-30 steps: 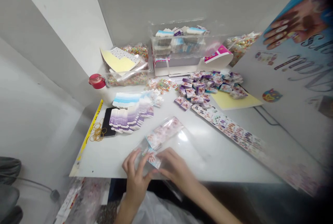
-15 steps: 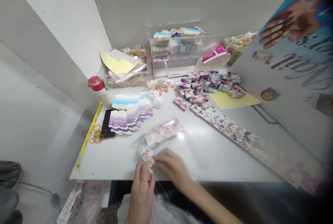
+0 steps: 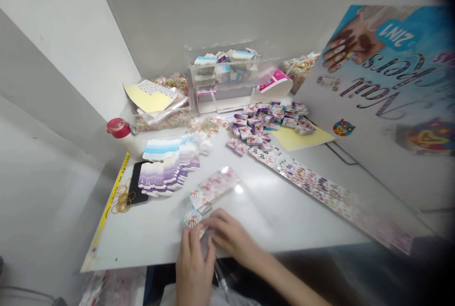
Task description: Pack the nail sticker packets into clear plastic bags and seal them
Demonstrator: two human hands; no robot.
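At the near edge of the white table, my left hand [image 3: 194, 261] and my right hand [image 3: 229, 235] meet, fingers pinched together on a small printed packet [image 3: 192, 219] inside a clear plastic bag [image 3: 227, 202]. A row of similar pink-and-blue packets [image 3: 213, 185] lies in the bag just beyond my fingers. Which fingers grip the packet and which the bag film is blurred.
Fanned purple and blue cards [image 3: 167, 166] lie to the left on a black slab, beside rubber bands [image 3: 121, 198]. A pile of small boxes [image 3: 266, 119], a long sticker strip [image 3: 320, 187], clear bins [image 3: 227, 71], a red tape roll [image 3: 115, 127] and a poster [image 3: 384, 83] stand beyond.
Both hands drew closer together at the table edge, the left moving right and nearer to me. The packet shifted with them. The camera view swung, sliding everything left.
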